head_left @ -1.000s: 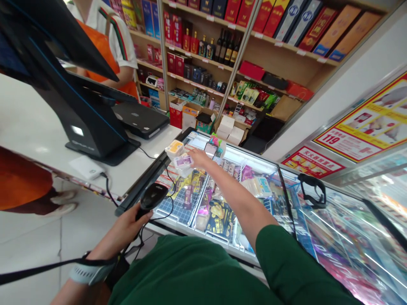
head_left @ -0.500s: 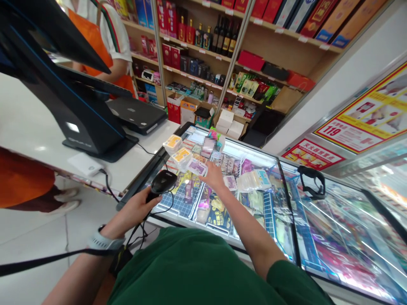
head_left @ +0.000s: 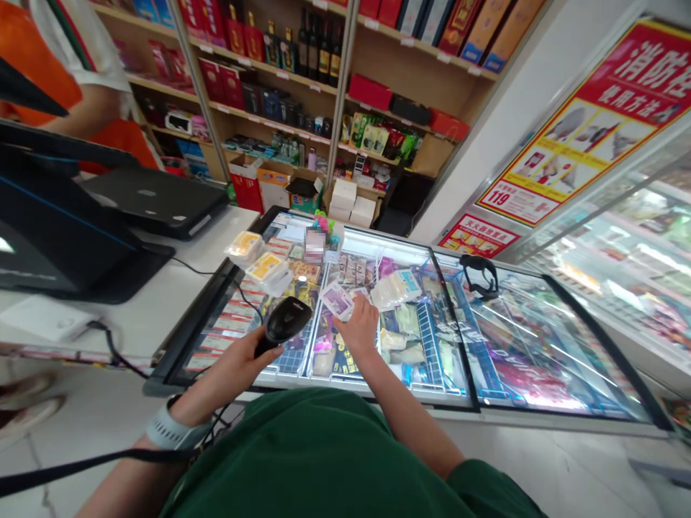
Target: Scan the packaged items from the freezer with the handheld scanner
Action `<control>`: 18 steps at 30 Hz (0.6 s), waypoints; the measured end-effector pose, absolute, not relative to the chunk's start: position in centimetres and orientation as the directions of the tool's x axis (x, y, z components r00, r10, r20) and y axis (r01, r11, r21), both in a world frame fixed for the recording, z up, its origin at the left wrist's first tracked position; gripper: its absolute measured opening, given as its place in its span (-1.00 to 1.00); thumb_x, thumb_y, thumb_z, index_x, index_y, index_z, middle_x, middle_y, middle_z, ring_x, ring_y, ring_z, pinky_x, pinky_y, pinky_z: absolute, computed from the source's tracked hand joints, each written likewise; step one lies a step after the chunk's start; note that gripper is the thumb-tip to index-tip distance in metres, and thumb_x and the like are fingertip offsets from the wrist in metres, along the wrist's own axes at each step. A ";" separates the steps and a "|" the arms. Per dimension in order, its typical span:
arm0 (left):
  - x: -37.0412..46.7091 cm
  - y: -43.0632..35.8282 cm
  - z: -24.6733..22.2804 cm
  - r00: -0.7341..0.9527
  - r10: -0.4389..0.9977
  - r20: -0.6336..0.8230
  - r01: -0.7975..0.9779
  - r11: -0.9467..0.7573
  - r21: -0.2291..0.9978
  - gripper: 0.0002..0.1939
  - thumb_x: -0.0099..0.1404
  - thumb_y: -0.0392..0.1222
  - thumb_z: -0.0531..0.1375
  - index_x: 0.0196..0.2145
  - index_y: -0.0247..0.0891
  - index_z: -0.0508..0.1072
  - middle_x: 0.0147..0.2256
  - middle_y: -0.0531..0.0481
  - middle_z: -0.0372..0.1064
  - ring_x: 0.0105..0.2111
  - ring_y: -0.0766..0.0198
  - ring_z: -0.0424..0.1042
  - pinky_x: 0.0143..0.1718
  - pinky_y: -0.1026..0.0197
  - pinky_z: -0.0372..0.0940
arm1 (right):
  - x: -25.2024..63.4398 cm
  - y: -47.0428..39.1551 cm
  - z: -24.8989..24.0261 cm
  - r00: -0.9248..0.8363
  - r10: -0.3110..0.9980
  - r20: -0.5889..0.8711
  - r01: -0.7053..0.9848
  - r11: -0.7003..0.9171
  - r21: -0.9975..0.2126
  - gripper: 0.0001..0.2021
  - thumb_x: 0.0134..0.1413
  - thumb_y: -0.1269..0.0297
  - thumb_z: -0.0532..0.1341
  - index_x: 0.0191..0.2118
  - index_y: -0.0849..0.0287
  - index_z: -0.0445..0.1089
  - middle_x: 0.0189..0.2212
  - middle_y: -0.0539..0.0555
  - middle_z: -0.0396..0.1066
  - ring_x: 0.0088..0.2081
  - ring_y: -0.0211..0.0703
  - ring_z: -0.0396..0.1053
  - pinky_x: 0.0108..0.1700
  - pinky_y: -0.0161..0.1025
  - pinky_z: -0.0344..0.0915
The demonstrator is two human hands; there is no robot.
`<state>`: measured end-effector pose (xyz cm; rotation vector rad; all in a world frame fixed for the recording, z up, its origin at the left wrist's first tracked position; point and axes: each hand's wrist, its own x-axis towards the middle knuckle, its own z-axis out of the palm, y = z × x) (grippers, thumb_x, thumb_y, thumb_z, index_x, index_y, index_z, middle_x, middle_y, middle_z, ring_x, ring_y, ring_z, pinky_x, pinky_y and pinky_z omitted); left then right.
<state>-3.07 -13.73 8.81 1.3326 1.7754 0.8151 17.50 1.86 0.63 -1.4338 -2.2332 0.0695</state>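
1. Watching remotely, I place everything by the glass-topped freezer (head_left: 453,316).
2. The purple-labelled tub (head_left: 335,297) is over the middle of the freezer's left pane, label upward; whether its base touches the glass, I can't tell from here.
3. The right hand (head_left: 360,329) is at that tub's near right side, fingers drawn together and thumb at the edge. I read it as a pinch, though the fingertips are partly hidden. A second purple-labelled pack (head_left: 363,293) shows just beyond the fingers; I can't tell whether they touch it.
4. The left hand (head_left: 237,367), at the freezer's near left, is wrapped round the grip of the black scanner (head_left: 288,319), its head above the glass.
5. I'd judge the tub light, thin-walled and slightly flexible, smooth enough to slip if cold or damp. I'd grip opposite side walls just under the rim, gently, since pressing the lid could dent it.
6. Yellow-labelled tubs (head_left: 268,267) sit toward the freezer's left end; blue-labelled packs (head_left: 404,285) lie near its dark divider. Someone in an orange apron (head_left: 116,146) stands beyond its left end.
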 end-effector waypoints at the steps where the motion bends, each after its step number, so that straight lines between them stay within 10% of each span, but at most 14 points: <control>1: -2.6 -13.6 8.8 -0.157 0.968 -0.198 0.488 0.250 0.836 -0.57 0.20 0.10 0.12 -0.12 -0.27 0.42 -0.25 -0.07 0.52 -0.20 0.04 0.45 -0.17 0.15 0.29 | 17.7 1.8 0.7 -0.332 0.869 0.368 0.846 0.447 -0.291 -0.43 -0.01 0.09 0.33 0.05 0.29 0.22 0.06 0.36 0.29 0.07 0.16 0.24 0.14 0.07 0.08; 18: -0.1 -12.5 8.1 -0.043 0.973 -0.227 0.503 0.217 0.837 -0.58 0.19 0.06 0.12 -0.09 -0.26 0.40 -0.25 -0.10 0.51 -0.13 -0.03 0.45 -0.14 0.09 0.30 | 18.3 1.1 0.3 -0.349 0.853 0.388 0.847 0.464 -0.260 -0.42 0.04 0.07 0.29 0.09 0.31 0.22 0.14 0.40 0.22 0.17 0.18 0.17 0.23 0.13 0.00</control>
